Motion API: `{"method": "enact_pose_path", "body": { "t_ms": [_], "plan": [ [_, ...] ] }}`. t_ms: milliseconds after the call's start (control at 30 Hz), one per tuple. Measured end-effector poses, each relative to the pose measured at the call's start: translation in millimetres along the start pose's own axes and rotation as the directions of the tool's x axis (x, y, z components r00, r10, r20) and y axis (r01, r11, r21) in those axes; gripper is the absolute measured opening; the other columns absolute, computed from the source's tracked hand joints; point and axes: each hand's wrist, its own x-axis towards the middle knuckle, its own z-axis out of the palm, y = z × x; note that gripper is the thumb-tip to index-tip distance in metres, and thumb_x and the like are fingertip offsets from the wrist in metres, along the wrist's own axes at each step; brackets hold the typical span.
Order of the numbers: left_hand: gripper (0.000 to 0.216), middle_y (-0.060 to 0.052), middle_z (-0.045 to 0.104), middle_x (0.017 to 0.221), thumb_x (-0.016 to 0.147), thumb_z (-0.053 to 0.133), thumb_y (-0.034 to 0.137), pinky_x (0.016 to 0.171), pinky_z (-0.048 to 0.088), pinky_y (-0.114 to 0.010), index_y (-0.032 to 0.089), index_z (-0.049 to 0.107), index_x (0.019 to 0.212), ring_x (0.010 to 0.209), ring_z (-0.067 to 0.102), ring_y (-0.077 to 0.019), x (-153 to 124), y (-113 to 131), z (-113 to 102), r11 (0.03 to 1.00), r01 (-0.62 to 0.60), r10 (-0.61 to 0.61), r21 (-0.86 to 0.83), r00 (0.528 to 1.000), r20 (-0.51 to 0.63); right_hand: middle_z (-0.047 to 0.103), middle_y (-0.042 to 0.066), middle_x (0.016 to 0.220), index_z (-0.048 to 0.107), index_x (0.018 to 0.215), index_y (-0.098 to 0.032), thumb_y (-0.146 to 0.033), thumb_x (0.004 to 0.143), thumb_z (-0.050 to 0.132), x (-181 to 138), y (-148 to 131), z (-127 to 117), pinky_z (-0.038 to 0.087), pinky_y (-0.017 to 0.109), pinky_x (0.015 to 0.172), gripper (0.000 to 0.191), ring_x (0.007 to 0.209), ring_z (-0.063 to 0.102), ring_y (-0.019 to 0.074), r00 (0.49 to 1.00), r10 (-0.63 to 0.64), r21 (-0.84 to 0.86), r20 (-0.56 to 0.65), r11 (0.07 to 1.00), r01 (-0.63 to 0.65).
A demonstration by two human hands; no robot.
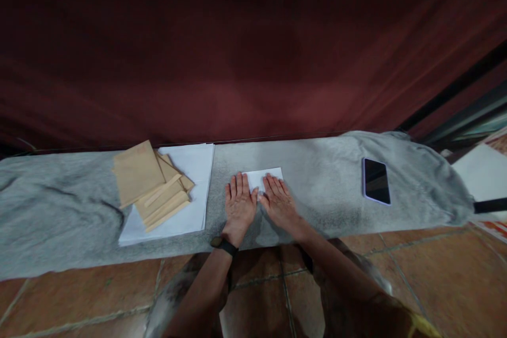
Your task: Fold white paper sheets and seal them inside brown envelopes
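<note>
Presently I record, from the remote head view, the left hand [241,206] and the right hand [281,203] laid flat, fingers extended and released, over a white paper [262,172] midway along a narrow, grey cloth-covered ledge [325,185]. I note brown paper envelopes [139,171] heaped on white sheets [194,161] at left, and a purple-cased smartphone [376,181] well apart at right. Behind rises a dark red backdrop [253,63]; below lie terracotta floor tiles [447,264] with pale joints.

Left fingers [240,184] and right fingers [272,184] lie flat on white paper [256,176].
</note>
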Motion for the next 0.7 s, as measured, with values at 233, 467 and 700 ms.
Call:
{"method": "enact_pose_path", "body": {
  "t_ms": [233,467,700],
  "plan": [
    [0.063,-0.016,0.039,0.165,0.107,0.030,0.044,0.126,0.027,-0.055,0.010,0.038,0.159,0.155,0.032,-0.0335,0,-3,-1,0.999,0.033,-0.033,-0.008,0.999,-0.016,0.035,0.016,0.167,0.038,0.160,-0.011,-0.038,0.108,0.038,-3,10,-1,0.027,0.051,0.127,0.058,0.154,0.034,0.0287,0.998,0.057,-0.028,-0.019,0.998,-0.057],
    [0.060,-0.015,0.036,0.166,0.107,0.030,0.039,0.127,0.026,-0.057,0.011,0.038,0.159,0.156,0.030,-0.0344,2,-4,-6,0.998,0.070,-0.070,0.005,0.997,0.012,0.038,0.019,0.165,0.041,0.157,-0.005,-0.035,0.109,0.036,-6,18,-5,0.028,0.050,0.125,0.058,0.153,0.037,0.0303,0.996,0.082,-0.059,-0.032,0.995,-0.084],
    [0.057,-0.015,0.038,0.165,0.107,0.030,0.037,0.125,0.027,-0.059,0.014,0.042,0.158,0.155,0.032,-0.0353,3,-9,-5,0.995,0.096,-0.095,0.034,0.995,-0.038,0.039,0.018,0.164,0.039,0.158,-0.005,-0.036,0.109,0.034,-10,26,-5,0.026,0.049,0.126,0.058,0.152,0.038,0.0292,0.995,0.087,-0.082,-0.047,0.992,-0.091]
  ]
}}
